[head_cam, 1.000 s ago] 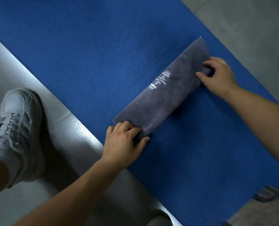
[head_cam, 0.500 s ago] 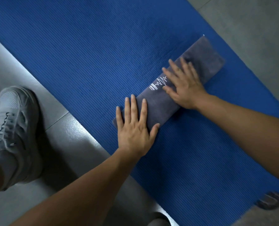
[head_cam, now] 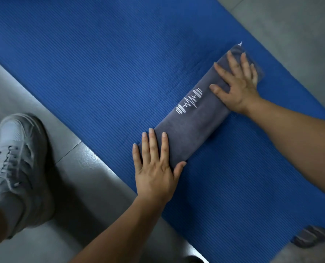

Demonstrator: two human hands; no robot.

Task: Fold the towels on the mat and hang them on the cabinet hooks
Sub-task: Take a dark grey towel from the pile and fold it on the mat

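A grey towel (head_cam: 194,126), folded into a long narrow strip with a white barbell-and-pulse logo, lies diagonally on the blue ribbed mat (head_cam: 101,63). My left hand (head_cam: 156,168) lies flat with straight fingers on the towel's near end, the thumb spread along its edge. My right hand (head_cam: 237,82) presses flat with spread fingers on the far end, covering most of it. A small white tag sticks out at the towel's far corner.
The mat runs diagonally over a grey floor (head_cam: 78,186). My left foot in a white sneaker (head_cam: 17,168) stands on the floor left of the mat. A dark grey object (head_cam: 309,238) lies at the mat's lower right edge.
My hands went from pinching the towel's edges to lying flat on it. Since half a second ago my right hand has slid from beside the logo out to the far end.
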